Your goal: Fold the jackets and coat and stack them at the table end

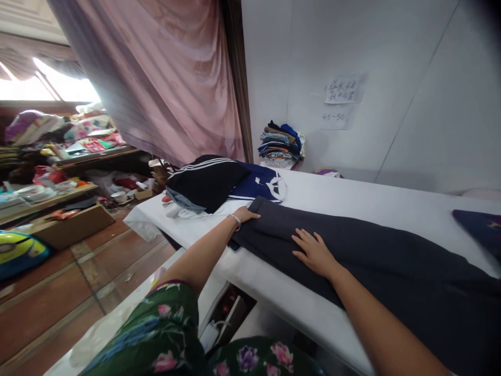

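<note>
A pair of dark grey trousers (pixel 352 235) lies lengthwise along the white-covered table (pixel 391 201), its waist end at the left. My left hand (pixel 245 214) is closed on the left end of the trousers, with the thumb on top and the other fingers partly hidden. My right hand (pixel 315 254) lies flat on the cloth with its fingers spread, to the right of my left hand. The far right end of the trousers runs into dark shadow. Just beyond my left hand are a black garment with white stripes (pixel 207 180) and a navy shirt with a white collar (pixel 258 180).
Folded clothes (pixel 279 143) are stacked against the wall, near handwritten paper signs (pixel 340 90). A dark blue garment (pixel 479 227) lies at the right. A dark phone-like object (pixel 234 244) sits under the trousers' edge. A pink curtain (pixel 176 68) hangs behind; cluttered shelves (pixel 66 196) stand left.
</note>
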{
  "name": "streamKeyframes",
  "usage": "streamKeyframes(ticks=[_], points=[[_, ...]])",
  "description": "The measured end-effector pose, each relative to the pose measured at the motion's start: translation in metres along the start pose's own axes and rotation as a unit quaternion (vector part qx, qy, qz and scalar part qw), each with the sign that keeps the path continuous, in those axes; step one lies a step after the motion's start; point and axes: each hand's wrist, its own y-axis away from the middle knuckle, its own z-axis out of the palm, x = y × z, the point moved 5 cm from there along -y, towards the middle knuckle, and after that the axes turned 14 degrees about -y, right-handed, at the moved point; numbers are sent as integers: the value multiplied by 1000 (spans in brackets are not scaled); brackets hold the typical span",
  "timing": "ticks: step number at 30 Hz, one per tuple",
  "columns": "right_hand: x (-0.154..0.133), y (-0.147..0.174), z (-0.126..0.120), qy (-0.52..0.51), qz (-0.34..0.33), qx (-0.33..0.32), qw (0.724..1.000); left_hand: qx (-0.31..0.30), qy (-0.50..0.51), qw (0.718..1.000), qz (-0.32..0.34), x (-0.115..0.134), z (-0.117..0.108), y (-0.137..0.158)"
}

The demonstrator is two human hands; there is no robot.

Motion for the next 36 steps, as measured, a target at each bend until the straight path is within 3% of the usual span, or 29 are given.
streamKeyframes(ticks=[5,8,16,19,21,24,27,29,31,34,36], points=[[-7,2,-8,17,-6,36,999,103,6,993,64,19,-26,14],[-9,3,-15,35,8,67,997,144,35,985,90,21,-39,8],[1,3,-7,15,67,18,997,-12,66,998,-6,-11,1,-30],[1,3,-7,12,67,19,997,-35,32,999,-3,-15,1,-37],[0,3,-9,14,71,18,997,-7,-36,999,7,-12,-6,-37],[-2,2,-12,21,73,16,997,141,-149,976,79,15,-18,-25],[-5,1,-15,32,71,19,997,245,-203,918,236,62,-9,6],[-7,1,-16,37,72,26,996,229,-232,889,321,88,11,24],[-10,5,-16,37,70,26,996,179,-265,875,363,102,34,34],[-9,17,-24,30,66,20,997,109,-304,867,378,103,60,34],[2,30,-42,33,87,34,995,104,-317,863,379,98,68,29]])
